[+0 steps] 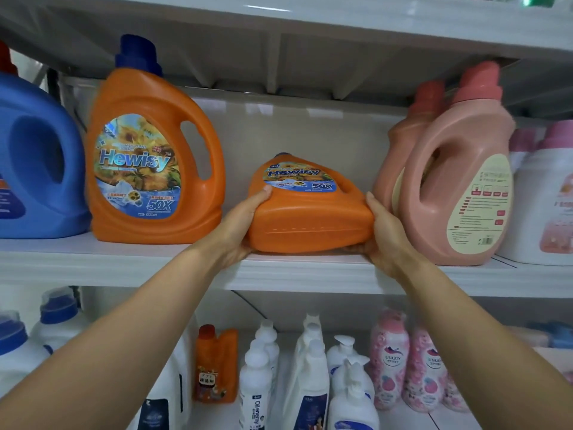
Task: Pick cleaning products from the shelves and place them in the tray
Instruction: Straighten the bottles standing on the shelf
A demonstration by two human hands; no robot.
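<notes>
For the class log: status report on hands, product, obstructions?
Gripping: left hand and right hand on orange Hewisy jug base. Jug tipped back, base toward camera. Close beside right hand: pink bottle. No tray in view.

White middle shelf [124,259] carries, left to right: blue jug [40,156], upright orange Hewisy jug [152,156], tipped orange jug [310,212] at the front edge with its base facing out, two pink bottles [459,181] one behind the other, white pink-capped bottles [542,197]. Lower shelf [440,418] — white blue-capped jugs [28,352], small orange bottle [215,364], white pump bottles [350,389], pink patterned bottles [390,358].
</notes>
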